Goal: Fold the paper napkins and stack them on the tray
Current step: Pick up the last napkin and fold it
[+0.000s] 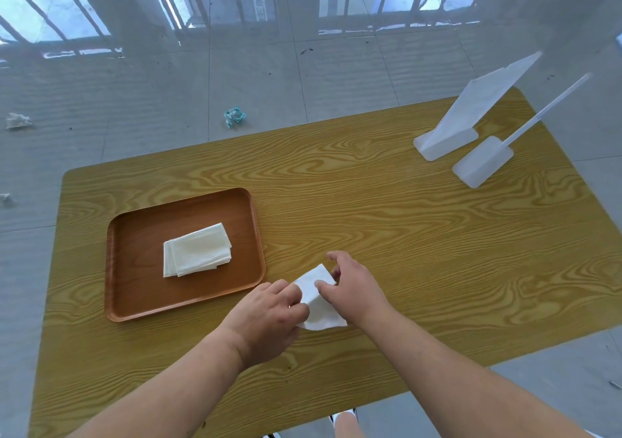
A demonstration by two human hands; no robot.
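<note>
A white paper napkin (316,298) lies partly folded on the wooden table, just right of the tray's near right corner. My left hand (269,319) pinches its left edge and covers part of it. My right hand (353,286) holds its right side, thumb on top and fingers behind. A brown rectangular tray (134,235) sits at the left of the table. In its middle lies a small stack of folded napkins (197,249), slightly fanned.
Two white plastic stands (447,141) (483,166) rise at the table's far right corner. The wooden table (404,218) ends close to my body. On the tiled floor beyond lie crumpled scraps (235,116) (17,121).
</note>
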